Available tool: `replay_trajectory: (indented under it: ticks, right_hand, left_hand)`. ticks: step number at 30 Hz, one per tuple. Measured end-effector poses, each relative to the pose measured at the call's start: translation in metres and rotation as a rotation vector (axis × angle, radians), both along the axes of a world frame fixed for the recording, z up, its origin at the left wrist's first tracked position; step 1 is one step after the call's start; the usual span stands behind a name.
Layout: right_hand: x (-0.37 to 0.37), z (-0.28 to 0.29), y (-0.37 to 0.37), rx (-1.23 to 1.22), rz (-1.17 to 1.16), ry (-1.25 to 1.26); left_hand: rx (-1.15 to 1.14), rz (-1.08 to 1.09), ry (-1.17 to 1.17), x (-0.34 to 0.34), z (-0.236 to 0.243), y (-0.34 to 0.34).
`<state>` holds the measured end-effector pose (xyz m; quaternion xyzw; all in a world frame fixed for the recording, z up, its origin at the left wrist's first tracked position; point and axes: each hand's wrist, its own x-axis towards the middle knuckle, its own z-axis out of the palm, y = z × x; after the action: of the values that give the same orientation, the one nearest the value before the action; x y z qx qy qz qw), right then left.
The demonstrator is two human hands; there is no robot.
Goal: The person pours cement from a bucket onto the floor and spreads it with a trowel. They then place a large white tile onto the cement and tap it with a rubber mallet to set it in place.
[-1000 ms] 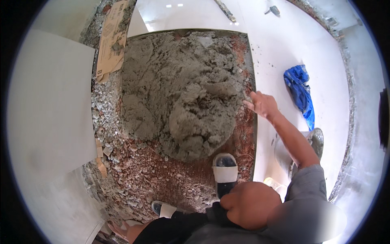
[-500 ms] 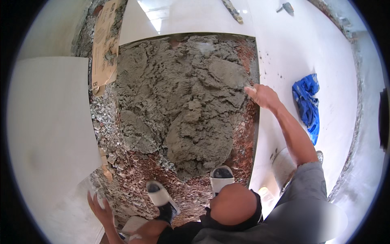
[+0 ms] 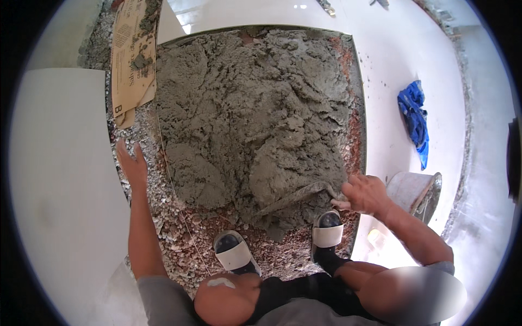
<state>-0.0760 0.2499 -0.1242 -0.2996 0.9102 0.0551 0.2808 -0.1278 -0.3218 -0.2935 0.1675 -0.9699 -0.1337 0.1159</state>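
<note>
A wide bed of wet grey mortar (image 3: 217, 108) with a rough, lumpy surface covers most of the floor in front of me. My right hand (image 3: 365, 194) is closed around the handle of a trowel at the mortar's near right side. The mortar-smeared trowel blade (image 3: 298, 199) reaches left from that hand, lying against the near part of the mortar. The handle is mostly hidden by my fingers. On the other side my left hand (image 3: 132, 164) is open and holds nothing, fingers spread, above the gravel strip beside a large pale tile.
Large pale tiles (image 3: 60, 163) border the left and back. A cardboard piece (image 3: 133, 60) with mortar on it lies back left. On the right are a blue cloth (image 3: 416, 122) and a tipped bucket (image 3: 411, 190). A thin string (image 3: 173, 179) crosses the gravel near my sandalled feet (image 3: 236, 252).
My right hand has come from the mortar's far right side to its near right side, and the trowel blade now shows. My left hand has moved forward. The view has shifted.
</note>
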Motion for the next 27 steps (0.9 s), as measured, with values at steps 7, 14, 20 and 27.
replay_trajectory:
  ticks: [7, 14, 20, 27]
  right_hand:
    - [-0.046, -0.02, -0.001, 0.179, -0.155, 0.023]
    - [-0.109, -0.061, 0.011, 0.219, -0.661, 0.119]
    - [-0.12, -0.043, -0.009, 0.184, -0.895, 0.065]
    - [-0.099, -0.027, -0.013, 0.232, -0.735, 0.176]
  left_hand:
    - [0.019, 0.005, 0.107, -0.089, -0.044, -0.024]
    - [-0.152, 0.131, 0.104, -0.124, -0.066, -0.023]
    - [-0.259, 0.174, -0.129, -0.149, -0.053, -0.04]
    - [-0.35, 0.137, 0.024, -0.175, -0.09, -0.049]
